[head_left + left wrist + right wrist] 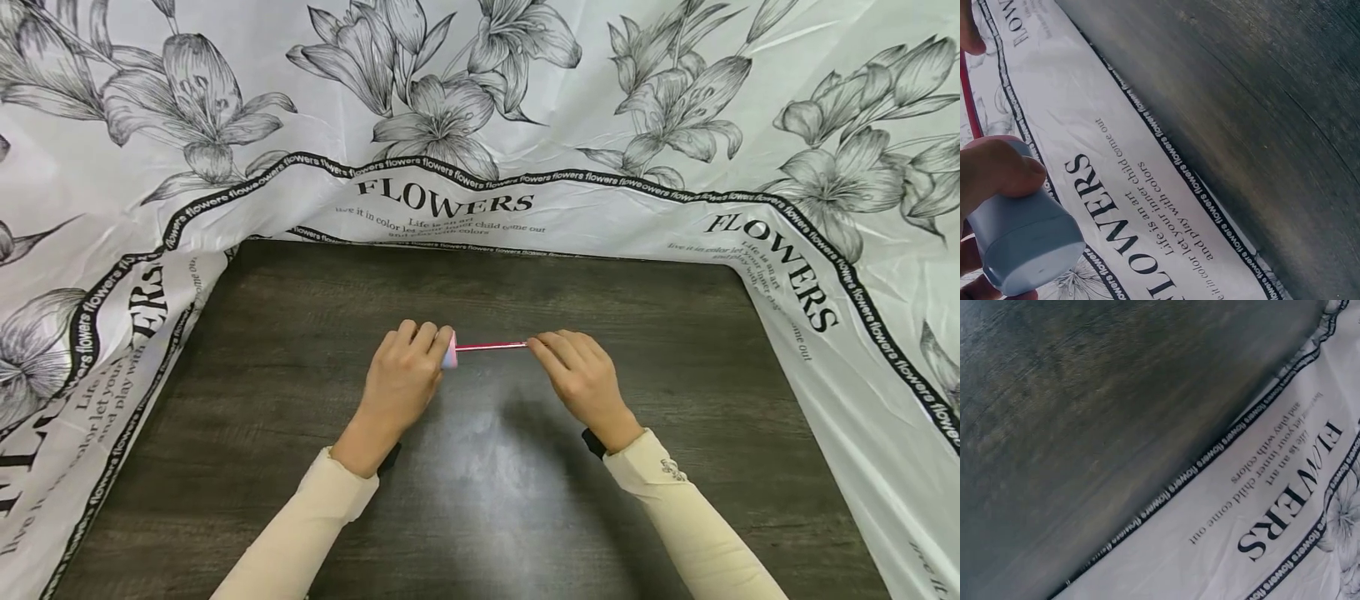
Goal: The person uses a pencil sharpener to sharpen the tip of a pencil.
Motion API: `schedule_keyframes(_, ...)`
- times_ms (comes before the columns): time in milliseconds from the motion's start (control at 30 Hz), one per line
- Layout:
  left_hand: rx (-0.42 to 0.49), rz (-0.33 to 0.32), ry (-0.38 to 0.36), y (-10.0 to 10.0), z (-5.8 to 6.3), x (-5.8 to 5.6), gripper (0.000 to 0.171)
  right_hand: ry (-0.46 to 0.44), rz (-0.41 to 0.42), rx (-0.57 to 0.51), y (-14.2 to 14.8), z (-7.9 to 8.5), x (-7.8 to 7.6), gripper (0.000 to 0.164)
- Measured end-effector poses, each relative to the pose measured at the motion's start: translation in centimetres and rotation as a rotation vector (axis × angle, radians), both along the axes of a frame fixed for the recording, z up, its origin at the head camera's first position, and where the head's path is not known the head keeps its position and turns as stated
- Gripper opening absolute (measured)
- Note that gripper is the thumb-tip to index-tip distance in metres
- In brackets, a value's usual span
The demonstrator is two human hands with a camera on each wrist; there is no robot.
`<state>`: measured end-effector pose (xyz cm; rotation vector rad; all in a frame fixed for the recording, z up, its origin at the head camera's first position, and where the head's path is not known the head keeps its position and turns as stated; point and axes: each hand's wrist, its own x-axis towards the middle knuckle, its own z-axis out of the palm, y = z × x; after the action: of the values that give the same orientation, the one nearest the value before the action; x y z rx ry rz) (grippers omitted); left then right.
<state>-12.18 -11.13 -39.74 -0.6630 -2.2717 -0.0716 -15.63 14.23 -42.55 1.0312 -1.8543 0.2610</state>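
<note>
My left hand [405, 367] grips a small blue, rounded container with a pink end, which looks like a pencil sharpener [451, 350]. Seen in the left wrist view, the sharpener [1029, 237] is held with the thumb across its side and fingers beneath. A thin red pencil [491, 346] runs from the pink end to my right hand [581, 375], whose fingertips pinch its far end. How deep the pencil sits in the sharpener is hidden. Both hands are above the table. The right wrist view shows neither my right hand nor the pencil.
A dark wood-grain table [300, 292] lies under both hands. White cloth [600, 217] printed with flowers and lettering surrounds its back and sides. A shadow falls on the table below the right hand.
</note>
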Motion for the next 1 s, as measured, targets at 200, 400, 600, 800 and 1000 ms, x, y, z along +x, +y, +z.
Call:
schedule_keyframes(200, -0.011, -0.006, 0.006, 0.1, 0.2, 0.0, 0.036, 0.089, 0.004, -0.051, -0.3, -0.3, -0.1, 0.010)
schedule_keyframes(400, -0.056, -0.030, 0.056, -0.1, 0.3, -0.2, 0.032, 0.027, 0.024, -0.039, -0.5, -0.4, 0.0, 0.011)
schedule_keyframes(600, -0.123, -0.023, 0.157, 0.1, -0.2, -0.7, 0.017, -0.206, 0.047, 0.021, 0.2, 0.0, 0.3, 0.025)
schedule_keyframes(800, -0.117, -0.034, 0.172, 0.3, -0.5, -1.1, 0.017, -0.402, 0.066, 0.097, 1.0, 0.6, 0.5, 0.028)
schedule_keyframes(1000, -0.096, -0.024, 0.156, 0.1, -0.8, -1.0, 0.021, -0.428, 0.056, 0.170, 1.0, 0.5, 0.3, 0.042)
